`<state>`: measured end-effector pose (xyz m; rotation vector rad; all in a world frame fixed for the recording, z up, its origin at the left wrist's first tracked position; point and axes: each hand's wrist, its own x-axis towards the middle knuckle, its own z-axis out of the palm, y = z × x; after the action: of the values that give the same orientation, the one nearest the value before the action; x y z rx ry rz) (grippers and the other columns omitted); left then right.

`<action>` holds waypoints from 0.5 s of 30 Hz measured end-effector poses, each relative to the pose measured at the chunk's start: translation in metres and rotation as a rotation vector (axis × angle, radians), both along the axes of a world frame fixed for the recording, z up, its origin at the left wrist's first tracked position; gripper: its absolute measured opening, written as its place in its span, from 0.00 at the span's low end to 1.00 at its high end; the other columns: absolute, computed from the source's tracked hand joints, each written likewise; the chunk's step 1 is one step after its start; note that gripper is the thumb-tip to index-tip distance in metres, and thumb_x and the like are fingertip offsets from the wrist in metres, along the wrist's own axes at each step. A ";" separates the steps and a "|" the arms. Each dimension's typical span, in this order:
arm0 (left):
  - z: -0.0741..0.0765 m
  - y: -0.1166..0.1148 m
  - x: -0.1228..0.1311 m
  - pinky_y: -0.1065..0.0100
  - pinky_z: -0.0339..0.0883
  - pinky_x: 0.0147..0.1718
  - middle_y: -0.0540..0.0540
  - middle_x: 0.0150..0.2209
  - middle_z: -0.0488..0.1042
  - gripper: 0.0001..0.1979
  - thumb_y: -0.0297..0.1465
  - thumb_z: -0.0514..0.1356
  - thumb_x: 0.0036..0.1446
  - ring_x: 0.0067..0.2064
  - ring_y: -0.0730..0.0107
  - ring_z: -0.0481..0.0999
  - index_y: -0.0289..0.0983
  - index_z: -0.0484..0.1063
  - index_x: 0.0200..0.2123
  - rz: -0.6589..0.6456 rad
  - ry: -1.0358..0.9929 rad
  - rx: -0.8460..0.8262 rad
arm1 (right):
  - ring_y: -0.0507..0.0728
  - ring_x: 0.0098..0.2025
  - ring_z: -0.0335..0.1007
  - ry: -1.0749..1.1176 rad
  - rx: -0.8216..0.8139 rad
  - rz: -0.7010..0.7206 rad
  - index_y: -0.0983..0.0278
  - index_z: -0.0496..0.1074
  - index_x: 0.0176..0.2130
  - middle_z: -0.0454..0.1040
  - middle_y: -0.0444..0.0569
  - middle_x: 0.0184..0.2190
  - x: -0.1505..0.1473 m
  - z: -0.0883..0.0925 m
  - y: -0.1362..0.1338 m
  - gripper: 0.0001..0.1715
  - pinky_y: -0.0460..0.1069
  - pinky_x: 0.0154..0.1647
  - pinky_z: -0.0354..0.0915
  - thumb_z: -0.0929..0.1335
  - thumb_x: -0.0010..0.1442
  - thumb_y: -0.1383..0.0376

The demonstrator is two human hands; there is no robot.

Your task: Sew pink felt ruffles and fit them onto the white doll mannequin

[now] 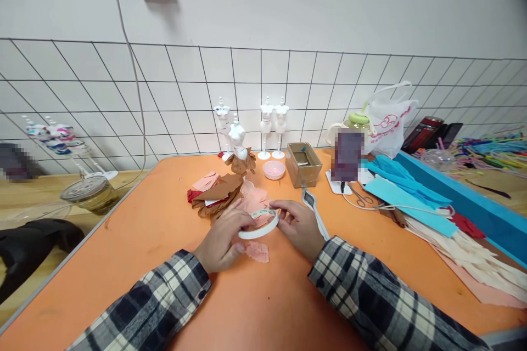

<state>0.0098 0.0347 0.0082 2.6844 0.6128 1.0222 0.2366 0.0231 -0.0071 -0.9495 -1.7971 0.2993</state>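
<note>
Both my hands hold a white roll of tape (260, 228) just above the orange table (144, 241). My left hand (222, 241) grips its left side with curled fingers. My right hand (298, 226) pinches its right rim. Under the roll lie pink paper pieces (257, 252). Just beyond them sit brown and red crepe paper scraps (216, 194).
Small white mannequin stands (236, 134) line the back by a wire grid wall; one wears a brown skirt. A pink dish (274, 169), a cardboard box (303, 164), a utility knife (313, 205), scissors (360, 196) and blue, cream and pink paper strips (411, 197) lie right. A glass jar (88, 194) stands left.
</note>
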 end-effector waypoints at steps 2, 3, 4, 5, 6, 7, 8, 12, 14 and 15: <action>0.000 -0.002 0.003 0.49 0.57 0.57 0.43 0.37 0.74 0.21 0.43 0.40 0.67 0.41 0.62 0.72 0.38 0.67 0.47 -0.033 0.111 0.008 | 0.53 0.32 0.72 0.037 -0.003 -0.035 0.60 0.73 0.41 0.78 0.47 0.36 0.001 0.003 -0.002 0.09 0.49 0.34 0.69 0.68 0.58 0.67; 0.000 -0.003 0.005 0.49 0.57 0.58 0.44 0.37 0.74 0.19 0.39 0.42 0.67 0.42 0.63 0.72 0.39 0.67 0.48 -0.045 0.154 0.038 | 0.53 0.33 0.71 0.074 -0.017 -0.045 0.60 0.72 0.43 0.77 0.48 0.38 0.000 0.004 -0.003 0.11 0.48 0.32 0.69 0.68 0.58 0.67; -0.001 -0.002 0.006 0.49 0.55 0.59 0.44 0.37 0.74 0.16 0.35 0.43 0.67 0.43 0.63 0.71 0.40 0.67 0.50 -0.048 0.184 0.076 | 0.53 0.33 0.71 0.119 -0.040 -0.053 0.59 0.71 0.45 0.76 0.49 0.41 0.000 0.005 -0.005 0.14 0.47 0.30 0.69 0.67 0.58 0.67; -0.001 -0.002 0.006 0.49 0.53 0.60 0.45 0.37 0.75 0.15 0.31 0.45 0.66 0.44 0.64 0.71 0.40 0.67 0.50 -0.041 0.201 0.109 | 0.53 0.34 0.71 0.160 -0.067 -0.057 0.59 0.68 0.48 0.75 0.50 0.44 0.000 0.006 -0.006 0.17 0.46 0.27 0.68 0.67 0.58 0.67; -0.002 -0.001 0.007 0.48 0.51 0.61 0.46 0.36 0.75 0.15 0.27 0.46 0.64 0.43 0.64 0.71 0.40 0.67 0.50 -0.026 0.206 0.133 | 0.52 0.34 0.71 0.185 -0.086 -0.050 0.59 0.67 0.50 0.74 0.51 0.45 -0.001 0.006 -0.008 0.19 0.45 0.26 0.68 0.67 0.58 0.67; -0.002 0.000 0.006 0.47 0.49 0.61 0.47 0.35 0.75 0.16 0.25 0.47 0.62 0.43 0.65 0.71 0.40 0.67 0.50 -0.003 0.208 0.148 | 0.53 0.35 0.71 0.187 -0.094 -0.027 0.59 0.66 0.50 0.74 0.51 0.45 -0.001 0.007 -0.009 0.19 0.45 0.26 0.68 0.66 0.58 0.67; -0.002 0.001 0.006 0.46 0.48 0.62 0.47 0.34 0.74 0.16 0.24 0.47 0.61 0.42 0.65 0.71 0.40 0.67 0.49 0.026 0.208 0.159 | 0.53 0.36 0.71 0.167 -0.091 0.007 0.59 0.67 0.50 0.73 0.51 0.45 -0.002 0.008 -0.011 0.18 0.46 0.28 0.69 0.65 0.59 0.68; 0.000 0.003 0.005 0.46 0.47 0.62 0.47 0.35 0.75 0.19 0.23 0.49 0.59 0.42 0.65 0.71 0.41 0.69 0.51 0.120 0.249 0.203 | 0.54 0.39 0.70 0.100 -0.133 0.093 0.60 0.67 0.48 0.73 0.50 0.43 -0.004 0.010 -0.014 0.16 0.46 0.30 0.69 0.66 0.59 0.65; 0.000 0.004 0.005 0.48 0.48 0.62 0.47 0.36 0.76 0.20 0.23 0.50 0.58 0.43 0.64 0.71 0.40 0.68 0.52 0.140 0.289 0.229 | 0.55 0.38 0.70 0.110 -0.191 0.048 0.60 0.67 0.48 0.73 0.50 0.42 -0.006 0.009 -0.012 0.18 0.45 0.26 0.68 0.69 0.57 0.62; 0.000 0.004 0.005 0.49 0.49 0.62 0.47 0.36 0.76 0.21 0.23 0.50 0.58 0.42 0.63 0.71 0.40 0.68 0.54 0.150 0.310 0.239 | 0.55 0.37 0.70 0.104 -0.212 0.016 0.61 0.68 0.47 0.73 0.50 0.40 -0.006 0.008 -0.011 0.18 0.45 0.25 0.67 0.70 0.56 0.61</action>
<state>0.0150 0.0391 0.0077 3.0805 0.8043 0.7572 0.2303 0.0125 0.0007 -1.0473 -1.7015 0.5483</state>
